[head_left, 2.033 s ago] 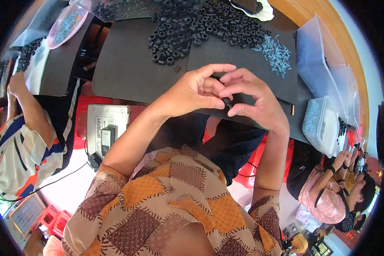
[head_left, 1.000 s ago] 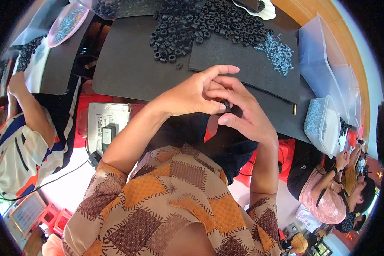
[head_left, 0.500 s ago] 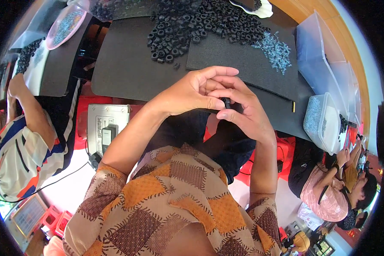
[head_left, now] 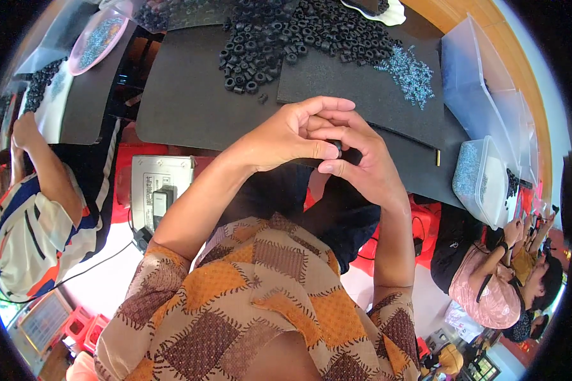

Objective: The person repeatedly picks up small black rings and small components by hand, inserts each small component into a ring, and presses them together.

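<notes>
My left hand (head_left: pixel 286 133) and my right hand (head_left: pixel 365 165) meet in front of my chest, fingertips pressed together around a small black ring-shaped part (head_left: pixel 339 147), mostly hidden by the fingers. Which hand carries it I cannot tell; both pinch it. Just beyond the hands lies a black mat (head_left: pixel 184 95) with a heap of black rings (head_left: pixel 279 32) at its far side and a scatter of small silvery pieces (head_left: pixel 410 70) to the right.
Clear plastic tubs (head_left: pixel 483 174) stand at the right, one filled with small silvery parts. A pink dish (head_left: pixel 98 38) sits far left. A grey device (head_left: pixel 159 193) lies below the table edge. A person in a striped shirt (head_left: pixel 28 228) works at left; other people (head_left: pixel 496 279) sit lower right.
My right hand's fingers curled in closer over the small part and shifted slightly; the left hand stayed against it. The view moved a little.
</notes>
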Available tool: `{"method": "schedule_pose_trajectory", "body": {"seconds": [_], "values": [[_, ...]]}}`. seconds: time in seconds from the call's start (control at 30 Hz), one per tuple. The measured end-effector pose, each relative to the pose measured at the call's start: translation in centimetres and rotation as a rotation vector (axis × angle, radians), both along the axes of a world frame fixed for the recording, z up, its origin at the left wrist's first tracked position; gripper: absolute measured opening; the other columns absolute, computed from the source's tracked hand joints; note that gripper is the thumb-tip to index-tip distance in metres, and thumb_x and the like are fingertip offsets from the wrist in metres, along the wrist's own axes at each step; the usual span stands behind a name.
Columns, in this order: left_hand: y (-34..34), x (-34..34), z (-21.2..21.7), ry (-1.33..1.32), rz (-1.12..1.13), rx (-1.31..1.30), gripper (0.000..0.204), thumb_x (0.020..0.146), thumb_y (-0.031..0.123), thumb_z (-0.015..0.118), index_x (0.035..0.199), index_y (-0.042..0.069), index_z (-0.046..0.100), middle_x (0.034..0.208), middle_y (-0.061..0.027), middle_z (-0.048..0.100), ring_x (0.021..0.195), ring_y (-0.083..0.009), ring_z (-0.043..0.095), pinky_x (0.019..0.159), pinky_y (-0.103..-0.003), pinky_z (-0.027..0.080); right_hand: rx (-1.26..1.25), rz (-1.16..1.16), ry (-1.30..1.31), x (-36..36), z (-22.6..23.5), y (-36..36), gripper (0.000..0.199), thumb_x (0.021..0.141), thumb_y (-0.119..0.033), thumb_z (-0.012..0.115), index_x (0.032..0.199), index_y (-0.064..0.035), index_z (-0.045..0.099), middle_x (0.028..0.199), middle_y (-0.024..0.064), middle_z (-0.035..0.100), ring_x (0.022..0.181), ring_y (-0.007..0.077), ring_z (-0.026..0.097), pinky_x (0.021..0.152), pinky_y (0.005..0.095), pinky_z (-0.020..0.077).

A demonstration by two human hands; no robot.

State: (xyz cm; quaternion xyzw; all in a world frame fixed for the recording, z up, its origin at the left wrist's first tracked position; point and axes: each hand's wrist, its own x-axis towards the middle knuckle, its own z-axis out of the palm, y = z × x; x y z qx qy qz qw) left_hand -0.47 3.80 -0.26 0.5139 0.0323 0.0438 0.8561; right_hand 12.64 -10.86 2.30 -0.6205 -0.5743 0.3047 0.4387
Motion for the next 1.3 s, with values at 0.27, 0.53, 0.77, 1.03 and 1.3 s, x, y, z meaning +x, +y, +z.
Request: {"method": "schedule_pose_trajectory", "body": {"seconds": [0.27,0.53,0.77,1.03,1.3], "values": [[0.5,-0.4,0.1,0.005,-0.041,0.004,0.077,0.085,0.017,0.076,0.148,0.003,0.034,0.115,-0.0115,0.067,0.105,-0.0152,0.063,0.093,-0.031,0.048,0.038,-0.052,-0.178,-0.4,0.6,-0.1,0.036,0.076,-0.019,0.077,0.107,-0.0047,0.068,0.12,0.0114,0.057,0.108,0.0277,0.058,0.089,0.035,0.0471],[-0.4,-1.6,2.2,0.09,0.11,0.544,0.088,0.07,0.003,0.083,0.146,0.011,0.041,0.125,-0.0082,0.052,0.1,-0.015,0.06,0.083,-0.03,0.054,0.015,-0.234,-0.276,-0.9,0.1,-0.4,0.029,0.08,-0.019,0.073,0.102,-0.0047,0.06,0.094,0.0128,0.056,0.085,0.0331,0.059,0.075,0.0385,0.0474],[-0.8,-0.9,0.5,-0.033,0.167,0.713,0.067,0.072,0.007,0.082,0.134,0.008,0.057,0.107,-0.0076,0.059,0.09,-0.0151,0.059,0.08,-0.028,0.055,-0.001,-0.221,-0.119,-1.4,-0.6,-0.2,0.024,0.083,-0.017,0.07,0.099,-0.0023,0.06,0.092,0.0159,0.063,0.083,0.0344,0.064,0.073,0.0372,0.0495],[-1.0,-0.9,0.9,0.003,0.174,0.754,0.065,0.075,0.009,0.08,0.135,0.009,0.056,0.098,-0.0063,0.058,0.086,-0.0137,0.06,0.077,-0.028,0.052,0.015,-0.224,-0.112,-1.4,-0.8,-0.3,0.021,0.085,-0.015,0.068,0.1,-0.0024,0.061,0.092,0.0155,0.065,0.084,0.0341,0.065,0.074,0.0369,0.05],[-0.6,-0.8,0.3,-0.028,0.174,0.755,0.064,0.075,0.009,0.08,0.135,0.007,0.056,0.096,-0.0067,0.058,0.083,-0.014,0.06,0.075,-0.028,0.052,0.023,-0.247,-0.176,-1.5,-1.2,-0.2,0.021,0.086,-0.014,0.066,0.103,-0.0031,0.06,0.092,0.0157,0.065,0.084,0.0346,0.065,0.073,0.0375,0.0503]]}}
